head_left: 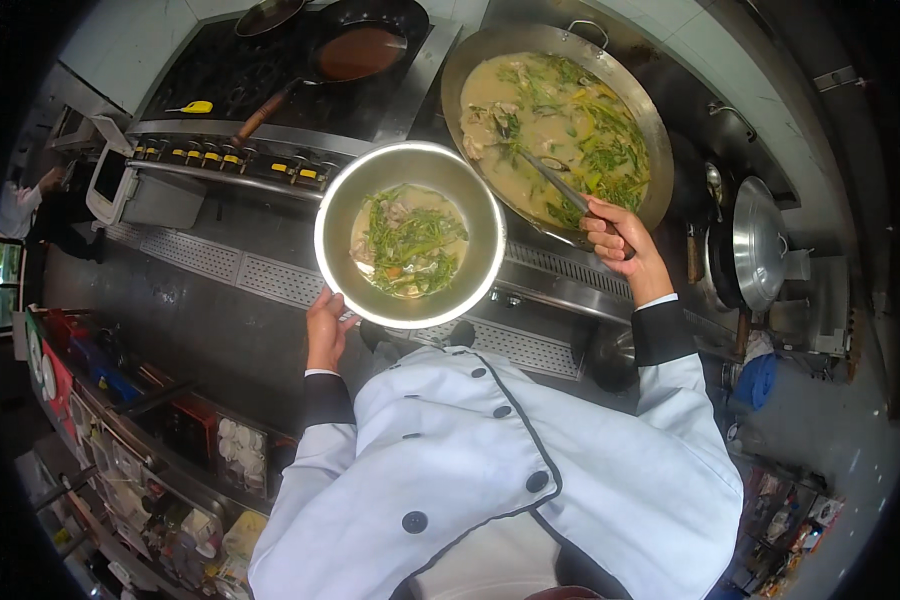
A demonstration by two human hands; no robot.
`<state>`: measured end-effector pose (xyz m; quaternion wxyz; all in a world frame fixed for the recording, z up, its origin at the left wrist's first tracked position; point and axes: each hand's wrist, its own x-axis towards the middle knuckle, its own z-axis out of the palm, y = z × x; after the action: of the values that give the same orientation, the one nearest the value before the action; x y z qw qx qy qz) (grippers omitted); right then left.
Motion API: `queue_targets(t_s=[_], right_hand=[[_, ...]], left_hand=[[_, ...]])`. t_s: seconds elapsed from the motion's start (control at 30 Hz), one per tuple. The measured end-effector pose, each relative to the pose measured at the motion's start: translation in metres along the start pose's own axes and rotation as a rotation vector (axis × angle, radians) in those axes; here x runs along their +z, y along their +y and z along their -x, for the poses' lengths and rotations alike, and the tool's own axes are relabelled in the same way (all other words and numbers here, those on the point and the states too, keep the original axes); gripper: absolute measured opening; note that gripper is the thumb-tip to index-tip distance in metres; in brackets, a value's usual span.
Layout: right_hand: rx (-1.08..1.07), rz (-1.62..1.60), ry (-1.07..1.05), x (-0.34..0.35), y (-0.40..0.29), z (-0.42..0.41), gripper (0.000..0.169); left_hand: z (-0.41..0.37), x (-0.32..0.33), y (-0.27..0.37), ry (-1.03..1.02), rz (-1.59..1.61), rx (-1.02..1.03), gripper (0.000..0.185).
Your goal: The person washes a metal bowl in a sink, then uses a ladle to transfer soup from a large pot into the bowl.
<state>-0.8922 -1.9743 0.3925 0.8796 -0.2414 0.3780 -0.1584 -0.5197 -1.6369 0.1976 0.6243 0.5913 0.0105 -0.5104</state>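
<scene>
My left hand grips the lower left rim of a deep metal bowl, its fingers partly hidden beneath it. Broth with green leafy vegetables and meat pieces covers the bowl's bottom. My right hand is closed around the dark handle of a ladle, whose head is sunk in the soup and hidden. That soup, pale with greens, meat and yellow pieces, fills a large wide metal wok at the upper right. The bowl is held close to the wok's left edge.
A dark wok with reddish-brown liquid sits on the stove, its wooden handle towards me. A yellow thermometer-like tool lies there too. At right stands a domed metal lid. A person is at far left.
</scene>
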Motion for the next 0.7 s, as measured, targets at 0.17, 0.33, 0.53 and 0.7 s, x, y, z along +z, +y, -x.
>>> queue_targets(t_s=[0.17,0.33,0.53,0.7], right_hand=[[-0.011,-0.084,-0.031,-0.01,0.008,0.011,0.024],[-0.088,-0.007,0.033,0.001,0.012,0.033,0.032],[-0.146,0.045,0.013,0.021,0.01,0.071,0.047],[-0.183,0.08,-0.029,0.053,0.014,0.102,0.054]], left_hand=[[-0.001,0.0,0.0,-0.006,0.002,-0.016,0.041],[0.004,0.004,0.006,-0.024,0.007,-0.027,0.04],[0.003,0.003,0.004,-0.03,0.003,-0.019,0.04],[0.001,0.002,0.004,-0.049,0.008,-0.014,0.039]])
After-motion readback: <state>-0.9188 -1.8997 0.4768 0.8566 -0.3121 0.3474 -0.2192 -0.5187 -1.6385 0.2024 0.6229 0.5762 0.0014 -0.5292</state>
